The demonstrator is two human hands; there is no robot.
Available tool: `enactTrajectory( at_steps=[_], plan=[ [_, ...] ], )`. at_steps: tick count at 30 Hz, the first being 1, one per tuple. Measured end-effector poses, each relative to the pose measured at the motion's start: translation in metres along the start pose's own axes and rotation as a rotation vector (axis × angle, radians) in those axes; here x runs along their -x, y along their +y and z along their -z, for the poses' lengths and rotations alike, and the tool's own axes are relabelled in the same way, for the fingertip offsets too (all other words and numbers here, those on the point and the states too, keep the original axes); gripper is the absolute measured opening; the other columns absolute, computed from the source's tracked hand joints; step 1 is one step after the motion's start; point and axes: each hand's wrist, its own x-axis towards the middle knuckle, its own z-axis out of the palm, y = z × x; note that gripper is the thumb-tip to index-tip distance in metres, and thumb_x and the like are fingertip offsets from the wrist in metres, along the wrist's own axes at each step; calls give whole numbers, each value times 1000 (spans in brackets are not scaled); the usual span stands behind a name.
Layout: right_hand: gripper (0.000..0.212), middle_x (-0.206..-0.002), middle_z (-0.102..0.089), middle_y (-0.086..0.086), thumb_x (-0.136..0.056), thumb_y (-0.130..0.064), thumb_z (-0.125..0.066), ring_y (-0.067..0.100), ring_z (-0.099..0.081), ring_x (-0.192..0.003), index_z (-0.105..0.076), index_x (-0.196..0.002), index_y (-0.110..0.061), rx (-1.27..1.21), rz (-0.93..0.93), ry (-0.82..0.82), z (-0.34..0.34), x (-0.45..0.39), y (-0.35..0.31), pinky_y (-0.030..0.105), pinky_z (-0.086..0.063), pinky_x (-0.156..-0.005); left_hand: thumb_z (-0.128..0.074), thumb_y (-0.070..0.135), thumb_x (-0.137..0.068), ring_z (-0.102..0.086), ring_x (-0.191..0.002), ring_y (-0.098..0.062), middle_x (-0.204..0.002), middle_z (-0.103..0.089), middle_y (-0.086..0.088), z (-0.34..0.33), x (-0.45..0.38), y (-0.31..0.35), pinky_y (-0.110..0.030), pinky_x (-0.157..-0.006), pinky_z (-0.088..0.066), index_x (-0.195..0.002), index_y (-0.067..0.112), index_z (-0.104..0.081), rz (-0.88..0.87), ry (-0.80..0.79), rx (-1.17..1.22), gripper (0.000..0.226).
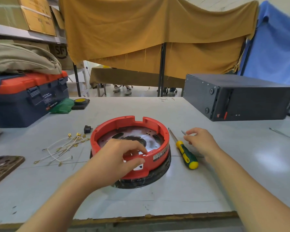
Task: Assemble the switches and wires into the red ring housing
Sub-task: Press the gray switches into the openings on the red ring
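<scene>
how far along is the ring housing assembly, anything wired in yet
Early. Nothing looks fitted: the white wires and a black switch lie loose on the table, left of the red ring housing. In hand: the left hand grips the housing's near rim; the right hand pinches what looks like a small screw, beside the idle screwdriver. All wiring remains.

At your ten o'clock sits a navy plastic toolbox with an orange lid [23,97]. At two o'clock lies a black metal case [238,97].
</scene>
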Motion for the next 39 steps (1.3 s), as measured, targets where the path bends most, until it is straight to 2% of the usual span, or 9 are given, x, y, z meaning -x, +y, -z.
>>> enactTrajectory(
  at_steps=[2, 4, 9, 12, 18, 26, 34, 37, 39],
  plan=[
    [5, -96, -59, 7, -91, -15, -55, 21, -58, -84, -59, -94, -18, 28, -29, 26, -3, -1, 6, 24, -37, -56, -64, 33, -85, -62, -84, -3, -88, -68, 18, 0, 1, -1, -26, -75, -50, -97, 34, -68, 4, 2, 13, 13],
    [11, -90, -61, 7, -91, -13, -52, 20, -56, -78, -58, -85, -20, 44, -22, 32, -5, -2, 13, 24, -35, -52, -64, 33, -85, -63, -83, -5, -87, -68, 17, -1, 1, -2, -29, -74, -51, -96, 35, -68, 7, -2, 28, 12],
    [31, -79, -61, -9, -89, -9, -42, 5, -53, -74, -67, -76, -24, 41, 62, -15, -6, -2, 17, 20, -39, -57, -66, 32, -84, -62, -78, -10, -83, -69, 12, 0, 1, -2, -33, -72, -50, -96, 33, -69, -1, 2, 47, 13],
    [35, -78, -56, -14, -90, -7, -39, 4, -51, -74, -68, -81, -24, 80, 92, -18, -6, -3, 19, 16, -38, -59, -66, 30, -84, -63, -80, -7, -85, -68, 16, 2, 1, 0, -27, -72, -49, -98, 33, -70, -16, 1, 52, 15],
    [34, -81, -61, -2, -89, -5, -43, 14, -54, -72, -67, -83, -29, 146, 112, -52, -6, -3, 22, 20, -42, -59, -68, 23, -84, -61, -86, 7, -85, -66, 29, 9, 5, 1, -4, -74, -44, -103, 32, -72, -42, -2, 25, 22],
    [35, -95, -65, 6, -89, -2, -40, 24, -58, -86, -67, -89, -25, 141, 113, -33, -5, -1, 21, 27, -43, -66, -67, 35, -81, -55, -98, 14, -98, -62, 36, 22, 15, -15, 2, -78, -38, -101, 44, -68, 47, -8, 23, 22],
    [25, -118, -57, 8, -90, -6, -49, 14, -49, -92, -66, -105, -17, 185, 265, 108, -5, 8, 10, 24, -36, -81, -62, 28, -85, -58, -97, 4, -95, -66, 27, 28, 26, -28, -16, -81, -43, -94, 42, -71, 133, 29, 116, 19],
    [20, -112, -56, -2, -90, -10, -53, 8, -52, -93, -65, -96, -25, 112, 429, 78, -8, 20, -10, 20, -37, -79, -62, 27, -86, -57, -96, 3, -93, -67, 25, 21, 24, -26, -15, -82, -43, -94, 43, -70, 130, 70, 115, 20],
    [17, -103, -58, -12, -91, -15, -56, -2, -54, -90, -65, -90, -29, 45, 526, -10, -13, 32, -26, 9, -38, -73, -61, 28, -87, -56, -96, 1, -93, -67, 21, 15, 22, -24, -18, -85, -43, -96, 42, -70, 128, 100, 106, 20]
  ],
)
